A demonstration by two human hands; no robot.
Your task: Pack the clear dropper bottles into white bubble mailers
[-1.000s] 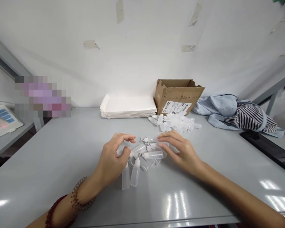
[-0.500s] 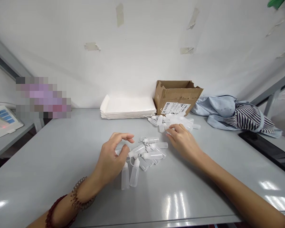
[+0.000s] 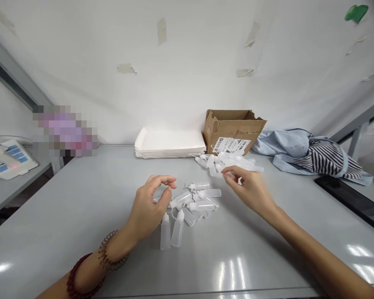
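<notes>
your right hand [image 3: 252, 189] is pinching one little plastic bottle [image 3: 251, 167] off the far pile by the cardboard box [image 3: 232, 128], left hand [image 3: 149, 205] loosely curled, empty, over the near bottles [image 3: 190, 201]; they look light and slick, so grab the body.

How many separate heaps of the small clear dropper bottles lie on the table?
2: a near heap beside the left hand, and a far heap before the cardboard box, at the right hand. Bottles within overlap, uncountable.

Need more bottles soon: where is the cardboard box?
Head view: the cardboard box sits far right of centre on the table, against the wall, between white trays and bundled clothes.
</notes>
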